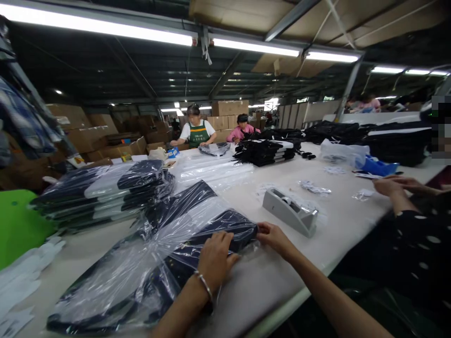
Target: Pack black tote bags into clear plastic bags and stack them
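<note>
A folded dark and white garment in a clear plastic bag (151, 256) lies across the table in front of me. My left hand (215, 258), with a bracelet at the wrist, rests on top of the bag with its fingers stretched out. At the bag's right corner, my right hand (275, 239) pinches the plastic edge between thumb and fingers. Just beyond that hand stands a grey tape dispenser (289, 211). Past the bag, on the left, is a stack of similar bagged garments (105, 192).
Clear plastic bags (211, 169) lie flat farther back, near a pile of black garments (264, 150). Small packets (314, 188) are scattered right of the dispenser. A co-worker's hands (394, 188) are at the right edge. Two people sit across the table. A green panel (24, 225) stands left.
</note>
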`<state>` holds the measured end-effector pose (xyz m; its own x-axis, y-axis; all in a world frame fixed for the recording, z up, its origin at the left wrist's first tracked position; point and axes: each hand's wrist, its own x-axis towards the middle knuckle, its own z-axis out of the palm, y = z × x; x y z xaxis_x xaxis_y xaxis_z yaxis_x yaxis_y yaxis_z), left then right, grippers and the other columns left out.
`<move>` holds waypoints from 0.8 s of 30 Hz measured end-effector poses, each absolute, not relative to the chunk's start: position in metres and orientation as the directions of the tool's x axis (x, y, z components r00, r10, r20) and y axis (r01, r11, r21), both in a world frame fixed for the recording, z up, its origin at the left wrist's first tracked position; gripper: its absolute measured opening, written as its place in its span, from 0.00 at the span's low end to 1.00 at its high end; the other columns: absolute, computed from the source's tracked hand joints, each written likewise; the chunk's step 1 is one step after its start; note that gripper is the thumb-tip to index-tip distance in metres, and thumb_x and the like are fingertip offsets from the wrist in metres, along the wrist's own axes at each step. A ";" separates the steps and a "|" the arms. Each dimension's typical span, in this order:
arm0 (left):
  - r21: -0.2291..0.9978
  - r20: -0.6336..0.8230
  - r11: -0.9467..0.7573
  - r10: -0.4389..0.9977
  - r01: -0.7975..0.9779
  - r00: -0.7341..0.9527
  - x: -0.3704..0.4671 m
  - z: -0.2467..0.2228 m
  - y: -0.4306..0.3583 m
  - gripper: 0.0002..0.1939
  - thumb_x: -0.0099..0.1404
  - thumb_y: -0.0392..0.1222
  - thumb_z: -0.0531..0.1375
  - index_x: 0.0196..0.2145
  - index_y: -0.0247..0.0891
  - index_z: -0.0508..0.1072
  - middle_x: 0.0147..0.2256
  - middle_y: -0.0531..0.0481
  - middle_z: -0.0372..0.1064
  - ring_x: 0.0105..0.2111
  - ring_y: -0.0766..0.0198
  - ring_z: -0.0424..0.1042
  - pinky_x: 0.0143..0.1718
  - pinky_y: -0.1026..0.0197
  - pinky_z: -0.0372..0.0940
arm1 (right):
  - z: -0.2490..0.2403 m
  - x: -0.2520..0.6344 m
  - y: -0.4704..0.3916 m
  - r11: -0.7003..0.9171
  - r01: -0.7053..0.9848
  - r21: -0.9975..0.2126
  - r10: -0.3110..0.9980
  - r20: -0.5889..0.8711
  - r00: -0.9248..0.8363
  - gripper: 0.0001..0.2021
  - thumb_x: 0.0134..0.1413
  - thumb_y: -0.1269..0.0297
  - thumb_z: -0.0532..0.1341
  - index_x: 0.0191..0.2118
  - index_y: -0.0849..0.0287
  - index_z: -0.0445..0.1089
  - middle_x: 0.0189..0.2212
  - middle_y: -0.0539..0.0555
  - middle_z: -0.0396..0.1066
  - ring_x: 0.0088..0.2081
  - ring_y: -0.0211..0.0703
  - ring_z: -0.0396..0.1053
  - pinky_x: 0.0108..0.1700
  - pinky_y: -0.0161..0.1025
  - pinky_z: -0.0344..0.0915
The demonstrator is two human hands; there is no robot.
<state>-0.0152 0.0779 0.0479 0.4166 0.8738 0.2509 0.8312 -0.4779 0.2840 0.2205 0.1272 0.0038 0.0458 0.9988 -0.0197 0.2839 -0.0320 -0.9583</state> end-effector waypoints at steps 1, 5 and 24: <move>0.235 0.232 -0.478 0.873 0.847 0.429 -0.002 0.043 0.082 0.22 0.61 0.43 0.63 0.52 0.39 0.67 0.49 0.44 0.69 0.51 0.50 0.66 0.52 0.48 0.64 | 0.003 0.217 0.129 -0.072 0.227 -0.971 0.997 -0.072 0.008 0.17 0.38 0.64 0.63 0.40 0.61 0.70 0.29 0.52 0.75 0.29 0.42 0.73 0.31 0.36 0.68; 0.093 0.198 -0.463 0.876 0.882 0.439 0.020 0.033 0.095 0.11 0.62 0.36 0.60 0.44 0.36 0.69 0.44 0.43 0.68 0.46 0.50 0.67 0.47 0.47 0.65 | -0.001 0.216 0.119 -0.140 0.165 -0.976 0.990 -0.139 0.020 0.10 0.40 0.63 0.64 0.31 0.60 0.67 0.16 0.44 0.66 0.16 0.34 0.62 0.18 0.31 0.59; 0.250 0.350 -0.569 0.807 0.783 0.475 -0.020 0.029 0.012 0.26 0.60 0.35 0.60 0.56 0.44 0.63 0.52 0.42 0.68 0.51 0.50 0.68 0.53 0.47 0.67 | 0.002 0.193 0.054 0.062 0.228 -0.972 0.985 0.022 -0.173 0.13 0.48 0.63 0.64 0.42 0.56 0.71 0.34 0.51 0.76 0.28 0.40 0.74 0.25 0.31 0.66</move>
